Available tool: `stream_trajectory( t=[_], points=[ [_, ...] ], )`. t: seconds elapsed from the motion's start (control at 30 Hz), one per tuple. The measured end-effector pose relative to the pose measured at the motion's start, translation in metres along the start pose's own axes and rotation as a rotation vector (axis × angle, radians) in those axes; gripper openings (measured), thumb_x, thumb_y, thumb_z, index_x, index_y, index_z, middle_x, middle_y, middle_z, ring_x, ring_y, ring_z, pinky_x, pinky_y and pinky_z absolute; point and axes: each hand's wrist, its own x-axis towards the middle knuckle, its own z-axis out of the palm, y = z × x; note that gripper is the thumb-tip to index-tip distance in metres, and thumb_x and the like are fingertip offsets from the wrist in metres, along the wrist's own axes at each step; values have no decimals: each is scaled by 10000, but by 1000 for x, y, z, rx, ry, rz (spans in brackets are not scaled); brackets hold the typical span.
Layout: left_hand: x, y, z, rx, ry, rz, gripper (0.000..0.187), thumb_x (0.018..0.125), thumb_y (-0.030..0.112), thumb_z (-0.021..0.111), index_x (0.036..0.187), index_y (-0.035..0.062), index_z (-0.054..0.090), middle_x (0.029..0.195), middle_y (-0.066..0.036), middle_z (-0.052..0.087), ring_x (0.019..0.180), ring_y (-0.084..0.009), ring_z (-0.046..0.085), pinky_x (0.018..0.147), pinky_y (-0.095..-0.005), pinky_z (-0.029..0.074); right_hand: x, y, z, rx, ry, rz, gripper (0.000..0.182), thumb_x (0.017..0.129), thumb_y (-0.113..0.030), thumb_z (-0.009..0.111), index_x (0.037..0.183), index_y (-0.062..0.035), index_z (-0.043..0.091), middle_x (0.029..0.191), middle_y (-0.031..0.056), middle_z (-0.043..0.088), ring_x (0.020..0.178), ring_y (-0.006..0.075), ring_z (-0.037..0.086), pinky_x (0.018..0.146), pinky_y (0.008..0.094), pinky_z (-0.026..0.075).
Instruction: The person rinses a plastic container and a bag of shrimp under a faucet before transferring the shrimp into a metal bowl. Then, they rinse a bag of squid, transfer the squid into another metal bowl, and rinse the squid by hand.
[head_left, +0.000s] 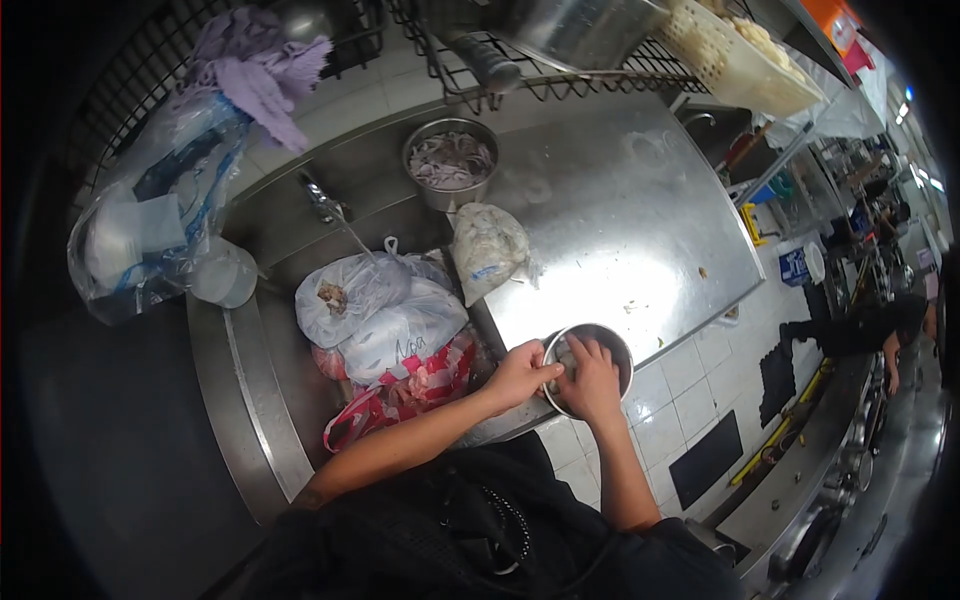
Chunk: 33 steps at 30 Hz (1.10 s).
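My left hand (522,376) is closed on the near-left rim of a round metal container (628,365), its thumb reaching over the edge. Inside the container is my right hand (592,385), fingers curled downward around something pale that I cannot make out. The container is at the front edge of the steel counter (600,220). Left of my hands, the sink holds knotted plastic bags (400,320) and a red-and-white striped bag (440,375) with pinkish pieces on it. A tied bag of pale contents (490,250) leans at the sink's edge.
Behind the sink stands a metal pot (450,165) of sliced pinkish pieces. Water runs from a faucet (325,200) onto the bags. A plastic tub (222,275) stands at the left rim. Wire racks (560,85) hang overhead. A person in dark clothes (860,325) is far right.
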Motion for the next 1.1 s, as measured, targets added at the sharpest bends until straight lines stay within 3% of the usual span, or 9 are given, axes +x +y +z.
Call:
stream_trajectory(
  t=[0.2,0.4,0.5,0.57,0.63,0.77,0.83,1.03,1.1],
  points=[
    [1,-5,-54,-72,-55,-160,330,981,380,643,1061,64,595,856,-22,621,684,-108,610,587,-257,520,18,-25,-51,0,47,-79,444,809,-222,750,1217,-67,669,1087,153,687,979,350,661,845,416,530],
    [52,-11,-230,-220,696,-75,93,922,117,611,978,42,615,761,-46,612,572,-131,587,473,-268,480,81,-77,-60,224,215,-244,348,831,-206,750,1124,-24,699,990,162,721,793,301,683,747,377,546],
    [78,11,-316,-279,910,151,86,917,125,619,939,43,621,712,-49,599,557,-146,573,481,-292,471,147,-96,-25,652,-55,-345,217,871,-209,743,974,-29,680,862,81,692,766,203,670,692,316,525],
    [83,44,-336,-303,977,191,125,918,155,636,912,31,627,704,-57,604,559,-165,574,503,-318,472,194,-124,-14,1174,-361,131,221,903,-222,722,1008,-63,611,792,66,646,768,233,667,701,336,532],
    [77,77,-341,246,1110,147,278,915,251,676,824,-6,629,703,-89,631,588,-211,589,586,-383,465,259,-130,24,1550,-408,363,302,900,-234,731,1060,-67,536,817,85,620,759,261,663,655,371,564],
    [96,89,-350,204,965,202,433,898,392,703,766,-14,630,707,-108,644,667,-226,618,661,-401,460,350,-157,86,1661,-223,571,313,870,-130,720,1089,-32,518,925,137,630,728,275,663,576,378,591],
    [104,82,-357,238,952,235,452,894,424,703,770,-6,633,697,-103,637,687,-215,624,669,-389,470,366,-175,116,1631,141,527,292,846,-16,657,1095,-6,505,991,169,624,694,268,659,518,358,596],
    [115,68,-318,12,826,-36,497,826,503,734,902,18,653,842,-129,667,744,-255,648,687,-384,565,315,-216,118,1628,164,415,232,835,47,572,1057,22,509,880,146,632,597,236,632,474,334,563],
    [115,64,-307,-271,872,-44,368,808,328,752,944,0,655,937,-157,682,759,-271,669,625,-385,584,303,-221,123,1616,33,367,157,830,62,559,970,4,517,783,116,609,514,215,591,429,314,519]
  ],
)
